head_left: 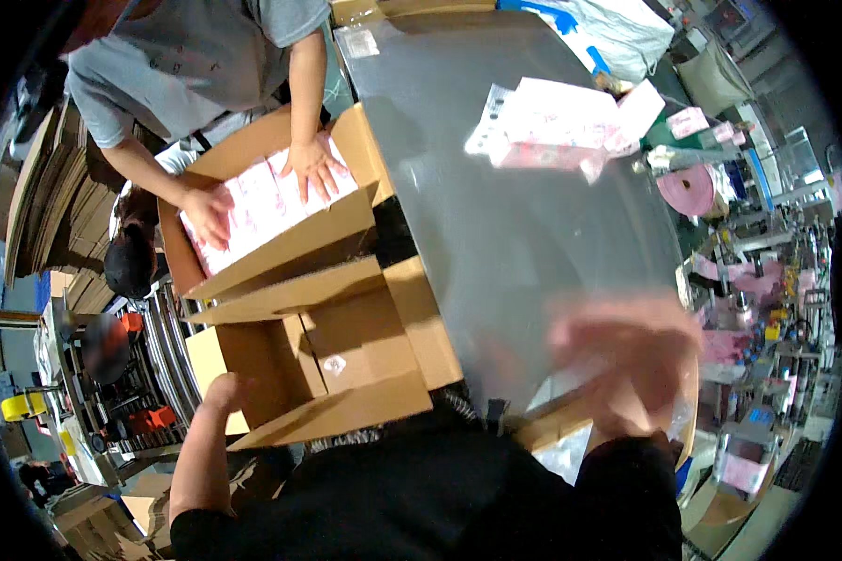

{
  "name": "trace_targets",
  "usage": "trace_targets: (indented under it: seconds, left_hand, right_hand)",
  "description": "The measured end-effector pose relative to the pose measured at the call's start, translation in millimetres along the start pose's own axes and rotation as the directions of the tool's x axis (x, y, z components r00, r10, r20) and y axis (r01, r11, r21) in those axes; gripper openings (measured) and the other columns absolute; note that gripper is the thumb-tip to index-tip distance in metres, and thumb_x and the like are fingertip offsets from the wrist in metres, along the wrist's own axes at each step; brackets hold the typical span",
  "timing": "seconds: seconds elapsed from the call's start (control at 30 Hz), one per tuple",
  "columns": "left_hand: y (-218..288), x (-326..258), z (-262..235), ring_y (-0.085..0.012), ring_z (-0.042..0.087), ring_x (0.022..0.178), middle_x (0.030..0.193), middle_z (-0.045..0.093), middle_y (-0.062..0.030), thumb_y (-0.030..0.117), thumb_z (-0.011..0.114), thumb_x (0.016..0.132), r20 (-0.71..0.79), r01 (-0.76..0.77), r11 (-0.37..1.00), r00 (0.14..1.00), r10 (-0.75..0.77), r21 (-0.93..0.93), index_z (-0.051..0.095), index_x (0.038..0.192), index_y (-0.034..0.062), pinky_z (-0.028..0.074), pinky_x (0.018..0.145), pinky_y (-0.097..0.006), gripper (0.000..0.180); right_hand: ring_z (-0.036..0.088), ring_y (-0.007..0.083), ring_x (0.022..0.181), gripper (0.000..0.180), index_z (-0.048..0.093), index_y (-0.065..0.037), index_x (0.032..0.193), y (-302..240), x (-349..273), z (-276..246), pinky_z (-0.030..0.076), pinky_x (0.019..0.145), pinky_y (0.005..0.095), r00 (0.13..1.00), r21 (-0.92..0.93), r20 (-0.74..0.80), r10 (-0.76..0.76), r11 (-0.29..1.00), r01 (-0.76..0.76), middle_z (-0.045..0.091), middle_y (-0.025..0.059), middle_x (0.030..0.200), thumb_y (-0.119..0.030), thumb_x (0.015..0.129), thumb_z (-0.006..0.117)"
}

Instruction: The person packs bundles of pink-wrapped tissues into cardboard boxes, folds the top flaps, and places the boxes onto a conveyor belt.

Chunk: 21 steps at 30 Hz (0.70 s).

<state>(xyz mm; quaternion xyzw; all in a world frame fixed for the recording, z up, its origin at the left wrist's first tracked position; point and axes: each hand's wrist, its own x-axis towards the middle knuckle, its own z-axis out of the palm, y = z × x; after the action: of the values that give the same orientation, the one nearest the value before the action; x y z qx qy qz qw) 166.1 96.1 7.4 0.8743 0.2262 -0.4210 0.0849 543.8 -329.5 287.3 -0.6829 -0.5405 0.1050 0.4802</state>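
Note:
An open cardboard box [351,351] stands in front of me, flaps folded outward, with a small whitish patch on its inner bottom. At the box's left flap is my left hand [223,391], touching or very close to it; its fingers are mostly hidden. My right hand [627,346] is smeared by motion over the near right end of the grey table [524,252], above another carton [557,421] with clear plastic in it. Whether it holds anything is not visible. Farther off on the table lie white and pink packages [561,117], partly washed out by glare.
Across from me, a person in a grey shirt presses both hands on pink-white packs [262,196] inside a second box [295,252]. Flattened cardboard [42,201] is stacked at the left, beside a roller conveyor [164,346]. A pink roll [688,192] and machinery stand at the right.

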Motion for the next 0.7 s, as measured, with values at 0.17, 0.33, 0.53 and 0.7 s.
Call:
trace_targets:
  seconds: [0.17,0.33,0.53,0.7]
  left_hand:
    - [162,-19,-90,-0.0362,0.064,0.088,0.09,0.065,-0.0175,0.024,0.064,0.083,-0.271,-0.304,0.946,0.925,0.265,-0.113,0.062,0.089,0.0054,0.051,0.078,-0.046,0.019]
    - [243,-8,-129,-0.0349,0.055,0.115,0.12,0.057,-0.0177,0.031,0.066,0.087,-0.395,-0.687,0.727,0.674,0.624,-0.023,0.058,0.117,0.007,0.047,0.096,-0.045,0.039]
    - [325,28,-216,-0.0472,0.021,0.139,0.148,0.03,-0.0213,0.051,0.065,0.084,-0.695,-0.632,0.751,0.453,0.559,0.192,0.041,0.142,0.0176,0.029,0.105,-0.066,0.071]
    - [400,33,-256,-0.053,0.004,0.141,0.154,0.015,-0.0232,0.063,0.066,0.075,-0.482,-0.62,0.75,0.597,0.642,0.231,0.043,0.142,0.0237,0.032,0.098,-0.071,0.08]
  right_hand:
    - [0.03,0.0378,0.138,0.094,0.035,-0.014,0.145,283,24,-122,0.03,0.112,0.0451,0.846,-0.679,-0.385,0.369,0.507,-0.53,0.036,0.015,0.149,-0.022,0.065,0.084]
    - [0.005,0.032,0.148,0.129,0.006,-0.032,0.153,355,89,-174,0.013,0.114,0.063,0.516,-0.766,-0.343,0.785,0.084,-0.637,0.016,0.0086,0.159,-0.018,0.055,0.088]
    - [0.059,0.0296,0.115,0.066,0.06,-0.013,0.12,354,90,-47,0.046,0.097,0.0381,0.89,-0.456,0.393,0.229,0.89,-0.027,0.064,0.0128,0.118,-0.033,0.061,0.08]
    - [0.057,0.0343,0.111,0.072,0.054,-0.009,0.13,281,86,-112,0.046,0.094,0.0407,0.904,-0.712,-0.149,0.401,0.591,-0.379,0.061,0.0154,0.119,-0.032,0.066,0.076]
